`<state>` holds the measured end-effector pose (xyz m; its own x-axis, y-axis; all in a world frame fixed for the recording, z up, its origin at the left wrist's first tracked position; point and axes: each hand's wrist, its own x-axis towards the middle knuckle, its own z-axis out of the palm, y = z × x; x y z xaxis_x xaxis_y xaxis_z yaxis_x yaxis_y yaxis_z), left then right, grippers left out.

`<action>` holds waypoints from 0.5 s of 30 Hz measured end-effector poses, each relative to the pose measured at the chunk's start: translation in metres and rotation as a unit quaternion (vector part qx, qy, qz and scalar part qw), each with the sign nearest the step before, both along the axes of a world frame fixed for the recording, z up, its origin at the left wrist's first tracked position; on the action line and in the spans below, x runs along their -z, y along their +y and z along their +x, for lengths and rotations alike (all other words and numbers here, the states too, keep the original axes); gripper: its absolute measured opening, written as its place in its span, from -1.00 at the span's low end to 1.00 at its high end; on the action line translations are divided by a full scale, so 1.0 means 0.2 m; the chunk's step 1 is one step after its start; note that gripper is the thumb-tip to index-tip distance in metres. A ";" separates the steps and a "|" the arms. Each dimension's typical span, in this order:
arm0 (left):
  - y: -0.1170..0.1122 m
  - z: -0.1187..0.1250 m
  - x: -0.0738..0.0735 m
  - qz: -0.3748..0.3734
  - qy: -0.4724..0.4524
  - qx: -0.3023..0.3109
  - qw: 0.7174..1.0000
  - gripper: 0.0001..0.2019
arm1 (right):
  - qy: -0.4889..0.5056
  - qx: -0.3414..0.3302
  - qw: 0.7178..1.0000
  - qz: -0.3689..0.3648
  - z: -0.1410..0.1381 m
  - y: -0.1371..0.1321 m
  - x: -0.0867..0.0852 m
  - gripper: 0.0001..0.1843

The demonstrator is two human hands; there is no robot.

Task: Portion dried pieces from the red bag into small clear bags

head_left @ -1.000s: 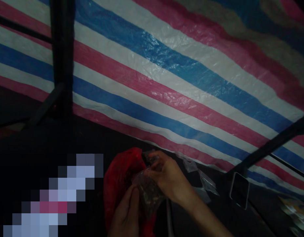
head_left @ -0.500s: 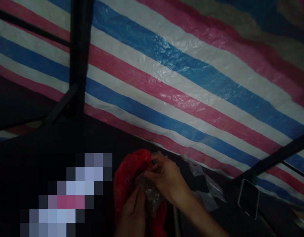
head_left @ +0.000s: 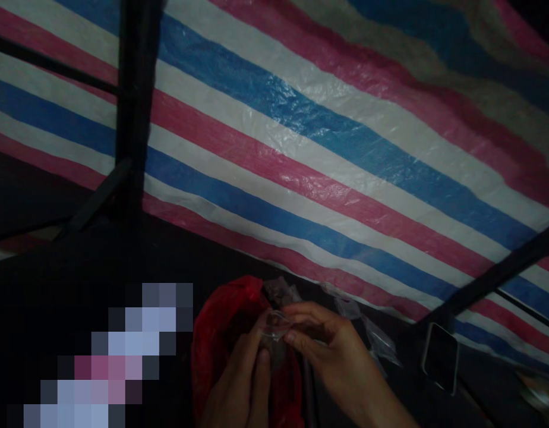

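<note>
Between my two hands is a small clear plastic bag (head_left: 278, 348), its mouth spread into an oval at the top. My left hand (head_left: 245, 374) grips its left side, thumb pressed against the fingers. On the other side, my right hand (head_left: 325, 336) pinches the rim between thumb and fingertips. Dim light hides what the bag holds, if anything. Under and around my hands lies a red plastic bag (head_left: 212, 321), open toward me with a dark inside.
More clear plastic bags (head_left: 381, 340) lie scattered right of my hands. A phone (head_left: 440, 358) with a dark screen rests farther right. Striped tarpaulin (head_left: 301, 154) hangs behind, with a dark post (head_left: 134, 107) and a slanted bar (head_left: 488, 276). A pixelated patch covers the lower left.
The clear bag's mouth now shows as an open oval. My right hand has moved slightly down and right, and my left fingers reach higher along the bag. The view has shifted a little.
</note>
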<state>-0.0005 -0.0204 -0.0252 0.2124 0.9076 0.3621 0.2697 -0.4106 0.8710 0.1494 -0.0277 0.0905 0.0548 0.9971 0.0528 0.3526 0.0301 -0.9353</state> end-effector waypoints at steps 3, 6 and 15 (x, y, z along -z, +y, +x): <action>0.00 0.02 -0.02 0.064 0.033 0.007 0.997 -0.47 | -0.048 0.009 0.998 0.035 0.07 -0.11 -0.05 -0.92; -0.01 0.02 0.00 0.129 0.074 -0.015 0.989 -0.50 | -0.085 0.073 0.993 0.018 0.22 -0.20 -0.08 -0.83; 0.01 0.05 -0.02 0.202 0.099 -0.068 0.972 -0.64 | -0.188 0.189 0.962 -0.059 0.70 -0.32 0.24 -0.39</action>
<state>0.0098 -0.0192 -0.0203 0.2022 0.7249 0.6585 0.4921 -0.6565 0.5716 0.2889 -0.0922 0.0429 0.4135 0.9101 0.0282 0.6315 -0.2643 -0.7290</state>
